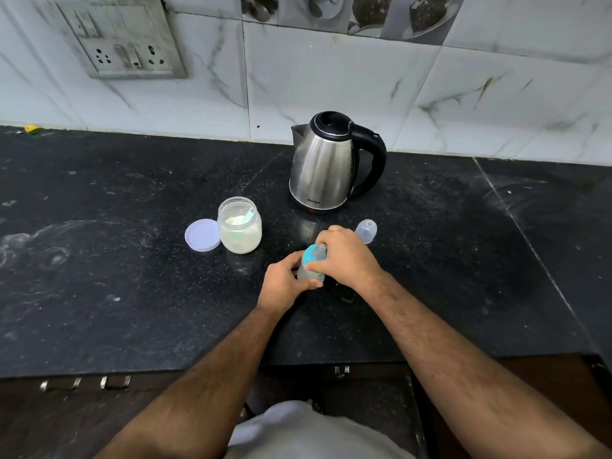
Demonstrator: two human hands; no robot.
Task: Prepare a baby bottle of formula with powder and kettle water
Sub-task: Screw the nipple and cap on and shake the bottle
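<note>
While the left hand (284, 283) grips its body, the baby bottle (311, 264) stands upright, right hand (344, 256) gripping the teal collar.

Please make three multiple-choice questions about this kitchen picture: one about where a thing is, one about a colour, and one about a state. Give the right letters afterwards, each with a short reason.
1. Where does the jar's lid lie?
A. On the counter, left of the powder jar
B. On top of the kettle
C. Screwed onto the jar

2. What colour is the collar of the baby bottle?
A. Red
B. Blue-green
C. Black

3. What is the state of the clear bottle cap?
A. Fitted over the teat
B. Held in the left hand
C. Off the bottle, lying on the counter below the kettle

Answers:
1 A: the lilac lid lies flat beside the open jar, which has a scoop inside.
2 B: the ring under the teat is blue-green, between the left hand and the right hand.
3 C: the cap lies by itself beside the right hand.
</note>
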